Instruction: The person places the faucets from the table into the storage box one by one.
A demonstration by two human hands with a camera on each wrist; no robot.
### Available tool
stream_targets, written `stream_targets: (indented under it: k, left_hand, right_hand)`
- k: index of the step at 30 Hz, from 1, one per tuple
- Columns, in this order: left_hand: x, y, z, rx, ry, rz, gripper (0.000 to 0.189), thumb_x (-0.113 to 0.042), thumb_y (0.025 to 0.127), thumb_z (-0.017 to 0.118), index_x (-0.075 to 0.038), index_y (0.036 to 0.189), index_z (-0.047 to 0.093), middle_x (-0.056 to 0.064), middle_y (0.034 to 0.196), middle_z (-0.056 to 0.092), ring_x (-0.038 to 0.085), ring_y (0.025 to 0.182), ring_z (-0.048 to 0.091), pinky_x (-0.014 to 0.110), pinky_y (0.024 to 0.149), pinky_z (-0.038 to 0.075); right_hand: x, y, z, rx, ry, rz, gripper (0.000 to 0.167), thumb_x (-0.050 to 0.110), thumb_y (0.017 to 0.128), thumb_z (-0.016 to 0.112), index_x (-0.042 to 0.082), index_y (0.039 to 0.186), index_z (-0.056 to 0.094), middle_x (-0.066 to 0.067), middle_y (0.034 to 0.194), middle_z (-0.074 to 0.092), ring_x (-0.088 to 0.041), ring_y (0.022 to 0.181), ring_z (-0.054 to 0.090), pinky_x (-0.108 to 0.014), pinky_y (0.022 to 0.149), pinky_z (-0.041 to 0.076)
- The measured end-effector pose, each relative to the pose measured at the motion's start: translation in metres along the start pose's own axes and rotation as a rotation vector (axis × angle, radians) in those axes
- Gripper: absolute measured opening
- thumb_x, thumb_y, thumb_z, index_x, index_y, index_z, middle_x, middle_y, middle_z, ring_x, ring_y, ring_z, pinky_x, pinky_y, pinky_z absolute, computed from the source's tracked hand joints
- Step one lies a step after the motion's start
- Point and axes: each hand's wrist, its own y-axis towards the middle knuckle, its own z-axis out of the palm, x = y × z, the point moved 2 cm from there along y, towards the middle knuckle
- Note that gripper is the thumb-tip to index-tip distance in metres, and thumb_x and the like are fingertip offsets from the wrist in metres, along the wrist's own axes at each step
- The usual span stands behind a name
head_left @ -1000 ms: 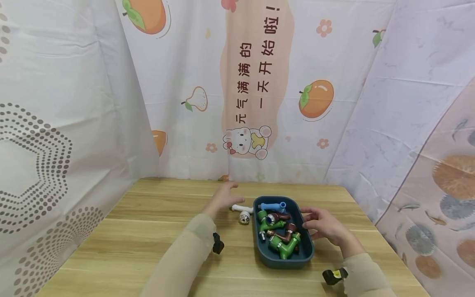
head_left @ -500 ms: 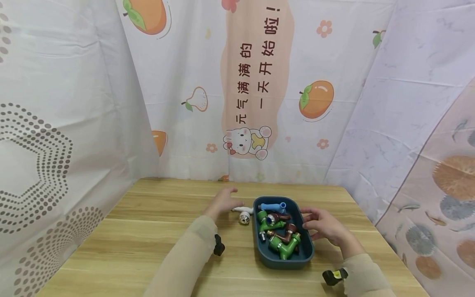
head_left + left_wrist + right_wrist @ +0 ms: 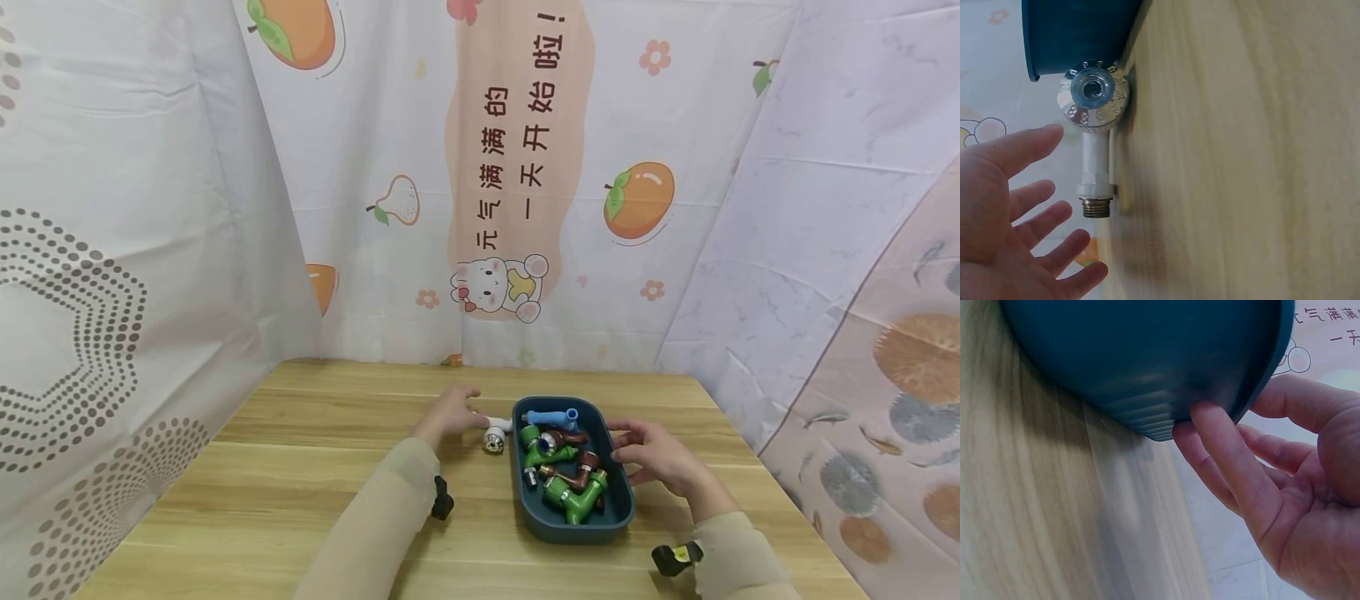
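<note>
A white water tap (image 3: 1095, 156) with a chrome-like knob and a threaded brass end lies on the table, close against the left side of a dark blue bin (image 3: 573, 534). Just left of the tap is my left hand (image 3: 450, 414), its fingers spread and relaxed. The left wrist view shows a gap between those fingers and the tap. At the bin's right side, my right hand (image 3: 662, 457) touches the outer wall with loosely bent fingers. Inside the bin lie a blue tap (image 3: 550, 417), a green tap (image 3: 581, 502), a brown tap (image 3: 585, 471) and others, partly overlapping.
The wooden table (image 3: 300, 467) extends left of the bin and in front of it. Patterned curtains (image 3: 375, 250) hang behind the table and on both sides. A black wrist camera (image 3: 442, 497) sits on the left sleeve, another on the right.
My left hand has come down and slightly nearer, toward the white tap, now covering part of its left end in the head view. The right hand and the bin have stayed still.
</note>
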Motion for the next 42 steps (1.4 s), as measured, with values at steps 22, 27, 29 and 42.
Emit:
stream_targets:
  k: [22, 27, 29, 42]
  left_hand:
    - [0.008, -0.007, 0.007, 0.080, 0.081, -0.033, 0.054, -0.009, 0.090, 0.076, -0.001, 0.141, 0.059, 0.016, 0.138, 0.061, 0.034, 0.127, 0.055, 0.050, 0.107, 0.043]
    - [0.011, -0.004, 0.009, 0.071, 0.086, -0.047, 0.048, -0.002, 0.091, 0.073, -0.002, 0.138, 0.062, 0.015, 0.135, 0.063, 0.032, 0.126, 0.056, 0.048, 0.106, 0.044]
    - [0.011, -0.003, 0.009, 0.062, 0.092, -0.046, 0.046, 0.001, 0.090, 0.071, -0.003, 0.136, 0.064, 0.014, 0.133, 0.064, 0.032, 0.126, 0.056, 0.048, 0.106, 0.044]
    - [0.016, 0.004, 0.010, 0.009, 0.149, -0.059, 0.035, 0.002, 0.089, 0.073, -0.004, 0.123, 0.073, 0.009, 0.115, 0.070, 0.025, 0.107, 0.062, 0.045, 0.097, 0.050]
  right_hand:
    - [-0.001, 0.000, -0.001, 0.005, 0.006, 0.004, 0.064, 0.004, 0.096, 0.065, -0.008, 0.151, 0.035, -0.031, 0.125, 0.058, -0.031, 0.099, 0.067, -0.052, 0.072, 0.060]
    - [-0.001, -0.001, -0.001, 0.005, 0.004, 0.004, 0.064, 0.005, 0.096, 0.065, -0.008, 0.151, 0.036, -0.032, 0.126, 0.057, -0.032, 0.099, 0.067, -0.052, 0.073, 0.060]
    - [0.000, -0.001, -0.001, 0.003, 0.000, 0.004, 0.064, 0.004, 0.095, 0.065, -0.008, 0.151, 0.036, -0.031, 0.125, 0.058, -0.031, 0.099, 0.067, -0.052, 0.073, 0.060]
    - [0.002, -0.001, -0.001, -0.002, -0.007, 0.006, 0.064, 0.005, 0.095, 0.066, -0.007, 0.151, 0.037, -0.030, 0.125, 0.058, -0.031, 0.099, 0.067, -0.052, 0.073, 0.060]
